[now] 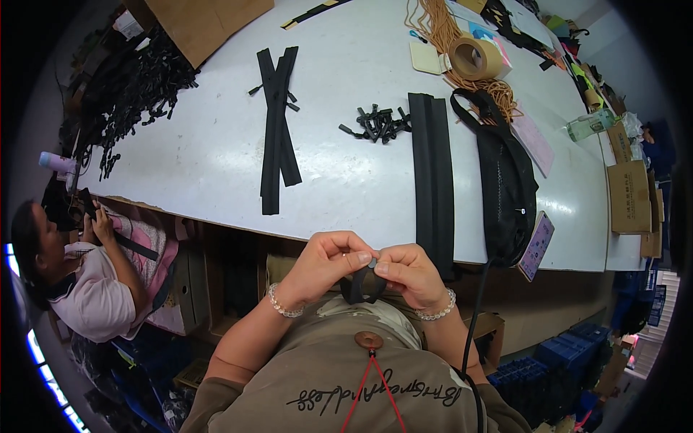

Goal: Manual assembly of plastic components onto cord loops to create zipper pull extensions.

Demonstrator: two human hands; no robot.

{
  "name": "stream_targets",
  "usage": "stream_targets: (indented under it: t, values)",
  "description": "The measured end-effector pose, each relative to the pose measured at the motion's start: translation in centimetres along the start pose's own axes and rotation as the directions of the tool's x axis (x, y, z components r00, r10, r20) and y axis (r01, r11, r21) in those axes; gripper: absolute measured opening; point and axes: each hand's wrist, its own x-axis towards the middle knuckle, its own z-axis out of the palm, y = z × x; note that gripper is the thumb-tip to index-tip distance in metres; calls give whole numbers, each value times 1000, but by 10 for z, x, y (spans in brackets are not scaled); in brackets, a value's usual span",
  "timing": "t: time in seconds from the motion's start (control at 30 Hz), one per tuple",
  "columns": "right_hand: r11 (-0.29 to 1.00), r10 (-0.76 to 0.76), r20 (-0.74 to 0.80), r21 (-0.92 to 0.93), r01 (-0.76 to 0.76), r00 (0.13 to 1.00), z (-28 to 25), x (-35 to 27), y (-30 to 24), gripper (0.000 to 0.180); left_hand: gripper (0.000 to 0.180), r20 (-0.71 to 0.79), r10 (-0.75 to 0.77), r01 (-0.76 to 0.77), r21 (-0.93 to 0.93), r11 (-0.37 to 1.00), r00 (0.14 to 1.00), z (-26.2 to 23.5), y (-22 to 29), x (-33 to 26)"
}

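Observation:
Just in front of my body, at the near edge of the table, my left hand [326, 265] and my right hand [413, 274] meet with fingertips pinched. Between them they hold a narrow black zipper strip [354, 291], curled into a loop that hangs below the fingers. A small greyish bit shows at the pinch, too small to make out. Beyond my hands lie crossed black zipper strips [273, 137] with pulls sticking out at their sides. A small pile of black zipper pulls [382, 124] sits right of them, beside a stack of long black strips [433, 173].
At right lie a black bag [507, 191], a phone [536, 245], a tape roll [476, 58] and tan cord [437, 22]. A large heap of black pulls [148, 79] and a cardboard box [206, 25] occupy the far left. A co-worker [90, 281] sits at left.

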Motion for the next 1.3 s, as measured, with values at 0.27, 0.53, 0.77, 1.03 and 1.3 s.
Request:
stream_targets:
  t: [0.27, 0.53, 0.77, 1.03, 1.3]
  values:
    - [922, -265, -191, -336, 191, 945, 11, -8, 8, 18, 7, -118, 125, -120, 49, 992, 985, 7, -5, -1]
    - [736, -568, -203, -558, 382, 798, 19, -8, 18, 13, 9, -78, 282, -274, 96, 957, 956, 10, -14, -1]
    - [702, -606, -204, -592, 397, 769, 26, -8, 18, 12, 9, -31, 274, -270, 99, 958, 961, 8, -13, -5]
    - [731, -571, -203, -567, 380, 795, 21, -7, 16, 12, 18, -104, 254, -243, 107, 964, 962, 16, -7, -13]
    - [814, -526, -270, -436, 384, 807, 24, -2, 17, 11, 27, -154, 219, -216, 38, 976, 964, 15, -7, -7]
